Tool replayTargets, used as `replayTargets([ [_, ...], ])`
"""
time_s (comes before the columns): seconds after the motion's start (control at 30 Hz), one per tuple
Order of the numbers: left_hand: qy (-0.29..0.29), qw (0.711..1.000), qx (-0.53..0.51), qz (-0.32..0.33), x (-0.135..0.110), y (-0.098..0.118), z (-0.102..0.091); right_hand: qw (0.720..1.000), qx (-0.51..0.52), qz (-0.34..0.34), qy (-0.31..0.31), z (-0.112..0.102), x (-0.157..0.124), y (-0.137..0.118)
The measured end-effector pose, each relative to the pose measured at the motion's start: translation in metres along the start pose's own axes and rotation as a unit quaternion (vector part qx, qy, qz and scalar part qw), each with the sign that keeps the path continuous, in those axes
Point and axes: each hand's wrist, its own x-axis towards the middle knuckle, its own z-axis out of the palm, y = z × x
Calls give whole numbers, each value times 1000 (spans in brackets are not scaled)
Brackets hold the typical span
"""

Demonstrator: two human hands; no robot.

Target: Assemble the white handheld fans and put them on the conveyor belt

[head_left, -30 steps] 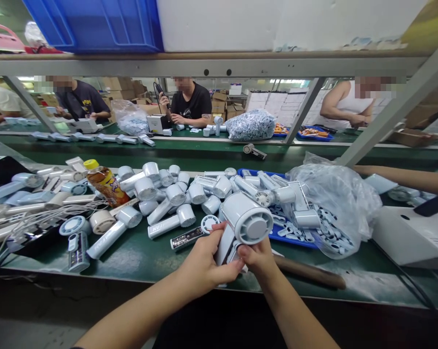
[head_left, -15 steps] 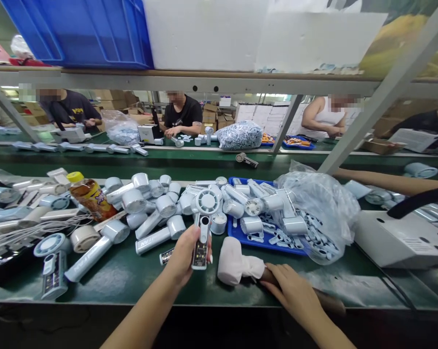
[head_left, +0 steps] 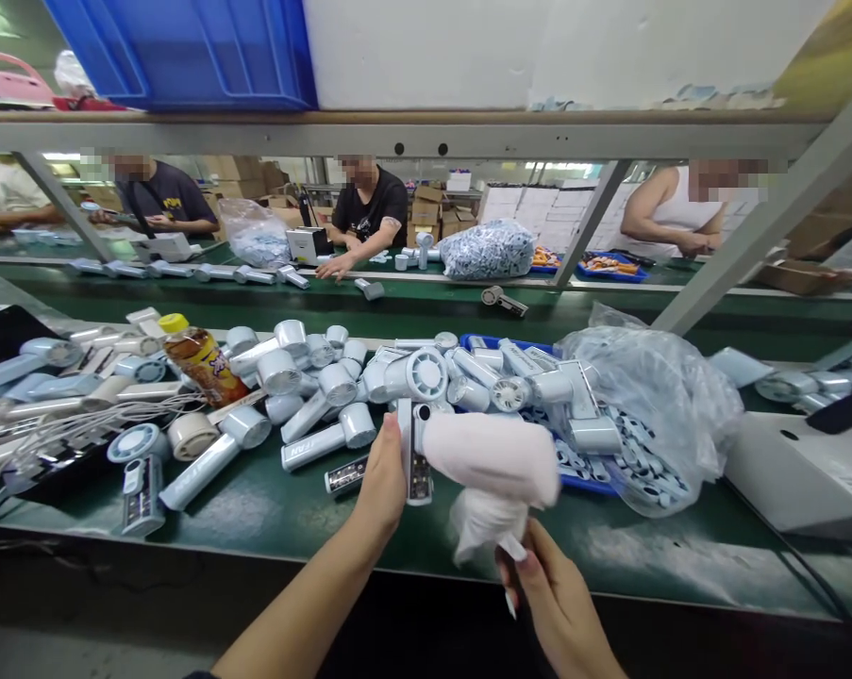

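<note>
My left hand (head_left: pixel 383 476) is closed around the handle of a light-blue handheld fan (head_left: pixel 426 374), its round grille facing me and a circuit board showing in the open handle. In my right hand (head_left: pixel 557 585) is a mallet (head_left: pixel 492 453), its head wrapped in white material. That head is raised against or just in front of the fan's handle; whether they touch I cannot tell. The wrapping and my fingers hide most of the mallet's handle. Beside my left hand lies another open handle part (head_left: pixel 346 474) with a circuit board.
Many fans (head_left: pixel 319 438) are heaped behind my hands. A blue tray (head_left: pixel 588 486) and a clear plastic bag (head_left: pixel 652 396) hold small light-blue parts. A drink bottle (head_left: pixel 206 368) leans at left; a white machine (head_left: pixel 800 471) stands at right. Co-workers (head_left: pixel 373 212) sit across the belt.
My right hand has lifted the mallet off the bench and brought its head up to the fan. My left hand has turned the fan slightly. Across the belt, a co-worker's arm now reaches forward.
</note>
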Motion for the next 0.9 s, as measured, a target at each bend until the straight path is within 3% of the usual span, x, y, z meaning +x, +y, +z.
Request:
replayTargets([
  [0.1,-36,998,3,46,-2,2,0,998,-27,-52,28,-4,-2,8],
  [0.2,-96,992,-31,70,-5,4,4,990,-100,-94,-32,-9,0,9],
  [0.27,-109,990,-70,50,-5,4,6,992,-92,-80,-45,-12,1,7],
  [0.43,-180,975,-129,-10,-1,6,3,995,-29,-30,86,-29,2,2],
  [0.57,-192,971,-144,-21,1,6,0,983,-149,-58,93,-60,6,12],
  [0.63,-214,962,-167,-34,2,6,-1,958,-257,-103,78,-75,10,21],
  [0.73,-226,954,-189,-65,6,5,0,893,-400,-200,58,-88,15,33],
  [0.83,-192,964,-160,-88,12,5,3,834,-474,-282,29,-86,19,43],
  [0.9,-178,971,-134,-88,17,9,5,810,-494,-315,11,-79,23,50],
])
